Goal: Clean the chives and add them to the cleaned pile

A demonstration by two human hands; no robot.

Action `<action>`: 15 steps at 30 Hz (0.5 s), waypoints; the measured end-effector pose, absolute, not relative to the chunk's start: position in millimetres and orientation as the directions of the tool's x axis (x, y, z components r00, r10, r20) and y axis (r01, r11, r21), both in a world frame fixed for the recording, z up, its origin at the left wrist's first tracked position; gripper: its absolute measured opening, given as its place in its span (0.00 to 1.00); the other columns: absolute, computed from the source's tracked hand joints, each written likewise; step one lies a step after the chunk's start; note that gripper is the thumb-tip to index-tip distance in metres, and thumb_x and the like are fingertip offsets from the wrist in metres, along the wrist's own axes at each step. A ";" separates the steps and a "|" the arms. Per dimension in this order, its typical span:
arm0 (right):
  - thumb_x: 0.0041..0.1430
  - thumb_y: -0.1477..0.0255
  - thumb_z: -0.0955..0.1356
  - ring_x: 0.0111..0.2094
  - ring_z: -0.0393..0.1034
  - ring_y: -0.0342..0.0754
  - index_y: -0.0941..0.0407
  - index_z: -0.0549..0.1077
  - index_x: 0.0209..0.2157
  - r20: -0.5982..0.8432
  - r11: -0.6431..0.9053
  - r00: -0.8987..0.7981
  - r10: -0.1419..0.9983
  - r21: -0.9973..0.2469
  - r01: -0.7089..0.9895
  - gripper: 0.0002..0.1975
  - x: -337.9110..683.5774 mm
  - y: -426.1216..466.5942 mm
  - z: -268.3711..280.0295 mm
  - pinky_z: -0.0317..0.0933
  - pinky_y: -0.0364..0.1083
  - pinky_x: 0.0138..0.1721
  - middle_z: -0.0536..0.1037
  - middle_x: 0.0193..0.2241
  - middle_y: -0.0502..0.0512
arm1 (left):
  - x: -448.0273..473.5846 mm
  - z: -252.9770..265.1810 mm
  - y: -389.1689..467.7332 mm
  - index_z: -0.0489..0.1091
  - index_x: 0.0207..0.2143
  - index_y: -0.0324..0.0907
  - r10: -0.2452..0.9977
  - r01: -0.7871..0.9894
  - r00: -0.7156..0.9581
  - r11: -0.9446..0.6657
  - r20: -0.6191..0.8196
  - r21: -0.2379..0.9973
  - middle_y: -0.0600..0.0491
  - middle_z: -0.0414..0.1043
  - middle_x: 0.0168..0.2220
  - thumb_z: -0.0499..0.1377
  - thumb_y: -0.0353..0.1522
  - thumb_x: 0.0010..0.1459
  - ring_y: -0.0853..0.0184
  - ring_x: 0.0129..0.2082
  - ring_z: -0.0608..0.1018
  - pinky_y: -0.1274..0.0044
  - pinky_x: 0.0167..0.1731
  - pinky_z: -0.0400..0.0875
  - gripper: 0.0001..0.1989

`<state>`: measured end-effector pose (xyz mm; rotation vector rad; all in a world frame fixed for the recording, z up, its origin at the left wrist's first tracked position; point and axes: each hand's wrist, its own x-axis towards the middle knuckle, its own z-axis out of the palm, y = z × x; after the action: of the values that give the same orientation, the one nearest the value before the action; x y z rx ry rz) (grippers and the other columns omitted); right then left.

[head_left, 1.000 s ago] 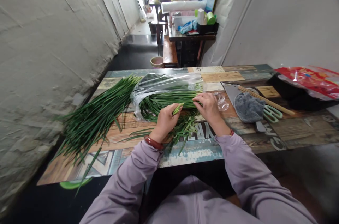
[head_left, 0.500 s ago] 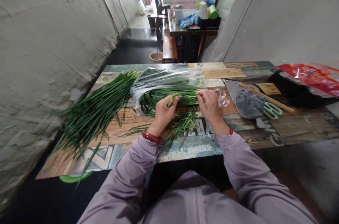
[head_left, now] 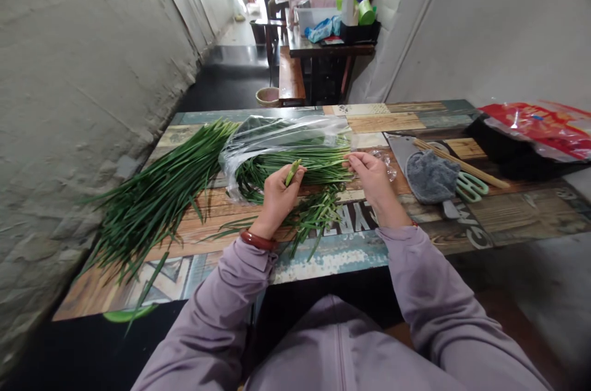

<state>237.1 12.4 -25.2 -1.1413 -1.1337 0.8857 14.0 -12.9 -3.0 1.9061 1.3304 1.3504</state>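
Observation:
My left hand is closed around a few short green chive stems that stick up past the thumb. The fingertips of my right hand are pinched at the pale root ends of the long chives, which lie partly inside a clear plastic bag. Below and between the hands is a small loose heap of chive trimmings. To the left, a big bundle of chives fans out across the table, its leaf tips toward the near left edge.
On the patterned table at right lie a grey cloth, wooden chopsticks and pale green-handled scissors. A red and clear package sits at the far right. Beyond stand a bench, a basket and another table.
My right hand has drawn a little to the right, its fingers stretched more toward the chive ends. My left hand keeps its hold on the short stems. The whole view has shifted slightly.

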 end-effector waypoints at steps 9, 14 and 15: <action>0.54 0.62 0.72 0.32 0.72 0.45 0.54 0.80 0.37 0.318 0.301 0.152 0.936 -0.945 0.127 0.12 238.6 5.7 -22.1 0.66 0.45 0.34 0.80 0.30 0.50 | 16.0 -2.5 -16.0 0.77 0.36 0.40 0.874 0.488 0.106 -0.461 0.474 0.741 0.54 0.77 0.31 0.54 0.40 0.65 0.70 0.30 0.75 0.79 0.35 0.70 0.15; 0.56 0.63 0.71 0.34 0.73 0.46 0.53 0.79 0.37 0.375 0.354 0.115 0.920 -0.920 0.169 0.10 236.6 -1.5 -16.4 0.68 0.46 0.35 0.80 0.32 0.51 | 16.7 1.0 -20.3 0.77 0.40 0.41 0.826 0.511 0.065 -0.509 0.559 0.693 0.52 0.75 0.33 0.53 0.39 0.67 0.68 0.35 0.75 0.77 0.39 0.70 0.16; 0.56 0.63 0.71 0.34 0.73 0.47 0.52 0.79 0.37 0.384 0.364 0.095 0.918 -0.914 0.179 0.09 235.7 -3.9 -14.1 0.68 0.46 0.36 0.80 0.33 0.51 | 17.1 2.7 -21.7 0.77 0.42 0.41 0.807 0.515 0.064 -0.531 0.587 0.673 0.51 0.75 0.34 0.52 0.39 0.67 0.68 0.36 0.75 0.76 0.39 0.70 0.16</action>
<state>235.7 -3.9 -14.1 -1.0862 -1.3838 0.7505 17.1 -21.7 2.7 2.0595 1.3321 1.4538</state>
